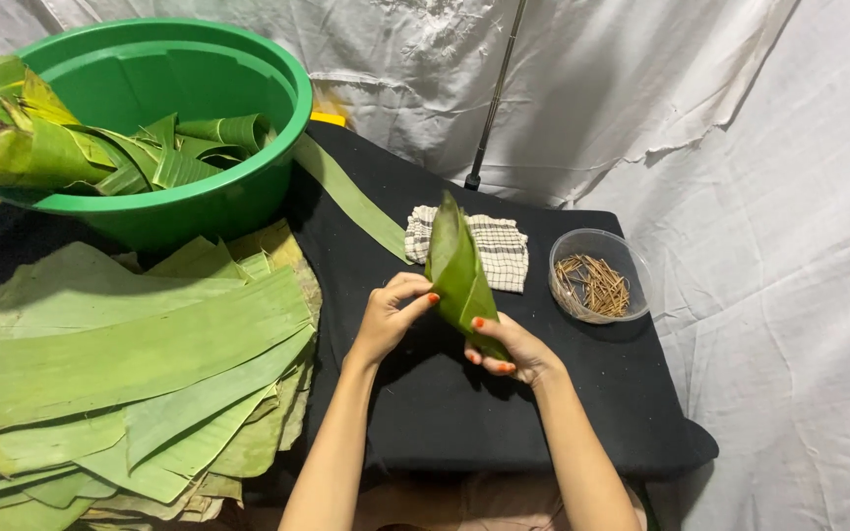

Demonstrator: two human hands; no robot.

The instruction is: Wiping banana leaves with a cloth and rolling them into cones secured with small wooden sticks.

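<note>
A green banana leaf rolled into a cone (458, 267) stands point-down above the black table (445, 413). My right hand (510, 350) grips the cone's lower tip from beneath. My left hand (392, 313) pinches the cone's left edge with thumb and fingers. Both hands have orange-painted nails. The cone's upper open end rises in front of a checked cloth (500, 248).
A thick stack of flat banana leaf strips (120, 364) lies at the left. A green plastic basin (199, 187) with folded leaves stands behind it. One long leaf strip (351, 197) leans out of the basin. A clear bowl of small wooden sticks (597, 278) sits at the right. A thin black pole (494, 93) rises at the back.
</note>
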